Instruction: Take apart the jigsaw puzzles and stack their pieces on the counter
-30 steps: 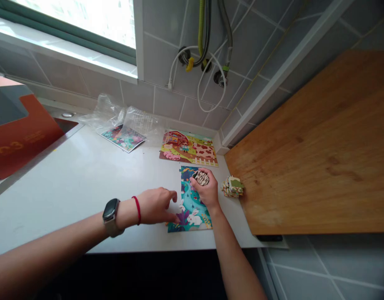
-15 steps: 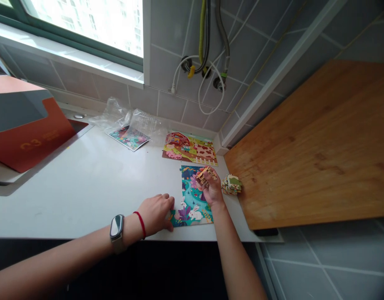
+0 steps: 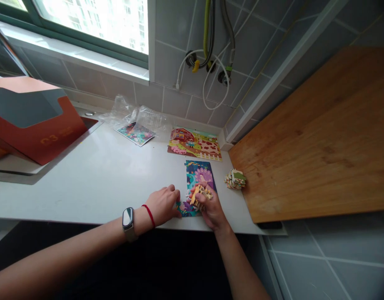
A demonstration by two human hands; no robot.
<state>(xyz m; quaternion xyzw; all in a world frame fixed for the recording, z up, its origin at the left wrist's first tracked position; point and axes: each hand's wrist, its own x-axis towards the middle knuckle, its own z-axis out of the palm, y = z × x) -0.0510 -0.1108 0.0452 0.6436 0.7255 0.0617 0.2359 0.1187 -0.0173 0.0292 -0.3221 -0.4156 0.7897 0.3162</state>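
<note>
A teal and purple jigsaw puzzle (image 3: 202, 171) with a peacock picture lies flat near the counter's front edge. Fingers curled, my left hand (image 3: 162, 205) pinches a puzzle piece (image 3: 180, 206) that juts out at the puzzle's lower left corner. Whether that piece is joined to the rest, I cannot tell. Above the lower part of the puzzle, my right hand (image 3: 213, 209) is closed around a stack of puzzle pieces (image 3: 200, 196), covering some of the picture. To the right stands another pile of puzzle pieces (image 3: 235, 179).
Behind lies a farm-picture puzzle (image 3: 195, 143). Clear plastic bags (image 3: 152, 118) partly cover a picture card (image 3: 136, 134). An orange-red box (image 3: 62, 135) stands at left. A wooden board (image 3: 313, 137) rises at right; hoses and a white cable (image 3: 205, 93) hang on the tiled wall.
My right hand has come down and toward me over the puzzle with its stack, uncovering the peacock. My left hand stays at the lower left corner. The camera view has shifted slightly.
</note>
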